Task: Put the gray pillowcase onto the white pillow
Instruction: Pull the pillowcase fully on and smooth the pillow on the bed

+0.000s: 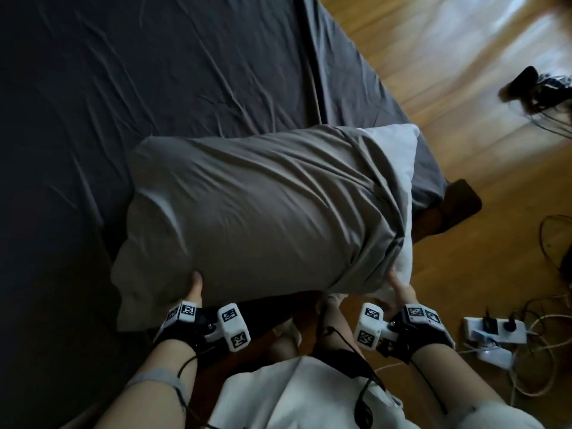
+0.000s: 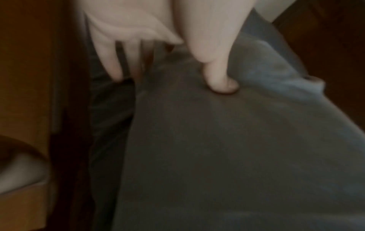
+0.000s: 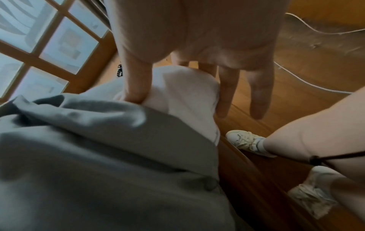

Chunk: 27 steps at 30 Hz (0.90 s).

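Gray pillowcase (image 1: 247, 205) mostly sheathes white pillow (image 1: 396, 150); left hand (image 1: 193, 287) grips pillowcase, right hand (image 1: 402, 292) pinches pillow

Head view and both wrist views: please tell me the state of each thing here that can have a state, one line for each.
Gray fabric pillowcase: pulled over most of the pillow, open end bunched at the right.
White soft pillow: right end still uncovered, sticking out.
Left hand: grips the covered pillow's near edge, thumb on top.
Right hand: pinches the pillow's bare white corner.
Dark gray bed sheet: spread on the bed, wrinkled.
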{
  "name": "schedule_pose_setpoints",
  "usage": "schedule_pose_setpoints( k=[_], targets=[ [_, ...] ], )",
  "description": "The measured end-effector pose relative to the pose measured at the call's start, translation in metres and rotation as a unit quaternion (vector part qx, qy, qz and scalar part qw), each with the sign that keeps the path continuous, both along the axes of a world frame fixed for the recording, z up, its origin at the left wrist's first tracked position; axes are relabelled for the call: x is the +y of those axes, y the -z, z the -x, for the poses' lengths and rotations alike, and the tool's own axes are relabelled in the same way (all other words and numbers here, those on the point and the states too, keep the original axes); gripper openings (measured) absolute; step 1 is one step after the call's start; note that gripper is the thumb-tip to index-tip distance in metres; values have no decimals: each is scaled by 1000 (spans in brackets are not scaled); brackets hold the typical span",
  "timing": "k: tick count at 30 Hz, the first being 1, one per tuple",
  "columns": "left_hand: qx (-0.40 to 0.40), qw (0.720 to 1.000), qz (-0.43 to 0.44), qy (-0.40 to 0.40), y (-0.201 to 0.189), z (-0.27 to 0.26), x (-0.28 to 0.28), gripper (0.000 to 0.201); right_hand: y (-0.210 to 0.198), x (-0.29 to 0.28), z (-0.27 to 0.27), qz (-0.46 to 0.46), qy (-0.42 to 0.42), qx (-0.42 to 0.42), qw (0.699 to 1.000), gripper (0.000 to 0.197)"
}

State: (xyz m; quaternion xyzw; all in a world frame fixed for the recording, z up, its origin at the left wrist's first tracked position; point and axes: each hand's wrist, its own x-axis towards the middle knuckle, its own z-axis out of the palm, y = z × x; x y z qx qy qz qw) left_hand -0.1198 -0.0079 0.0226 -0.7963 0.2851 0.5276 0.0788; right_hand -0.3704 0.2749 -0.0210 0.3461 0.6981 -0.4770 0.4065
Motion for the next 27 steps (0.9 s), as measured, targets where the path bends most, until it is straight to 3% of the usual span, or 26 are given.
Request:
schedule_pose_setpoints(
  k=[1, 3, 4, 5, 7, 9, 11, 14, 19, 21, 24, 27],
  targets=[
    [43, 997, -55, -37, 6, -7, 0, 90, 10, 7, -2, 5, 3, 8, 1000, 143],
    [112, 982, -92, -124, 8, -3, 0, 90, 12, 14, -2, 25, -4, 38, 999, 139],
    [113, 984, -77, -118, 8, -2, -5, 86, 1, 12, -3, 35, -7, 55, 998, 126],
    [116, 983, -55, -128, 16, -4, -11, 85, -20, 3, -5, 51, -12, 63, 997, 104],
    [102, 992, -2, -70, 2, 5, -19, 86, -47, -7, -5, 83, -4, 84, 993, 54],
    [115, 990, 56, -57, -13, 11, -29, 71, -68, -17, -2, 132, 1, 115, 985, 32],
    [135, 979, 144, -59, -38, 22, -37, 65, -94, -32, 5, 177, 8, 173, 969, 31],
    [106, 953, 282, 2, -87, 39, -53, 61, -140, -59, 17, 179, -27, 278, 943, 59],
    [69, 872, 468, 127, -192, 53, -73, 47, -216, -89, 46, 169, -86, 388, 902, 8],
    [32, 853, 486, 187, -216, 53, -84, 46, -240, -93, 58, 183, -67, 399, 896, 9],
    [-25, 849, 448, 280, -237, 64, -99, 45, -246, -105, 79, 195, -58, 362, 910, 16],
    [17, 843, 403, 356, -209, 81, -107, 38, -222, -122, 88, 195, -54, 300, 932, 18]
  ],
)
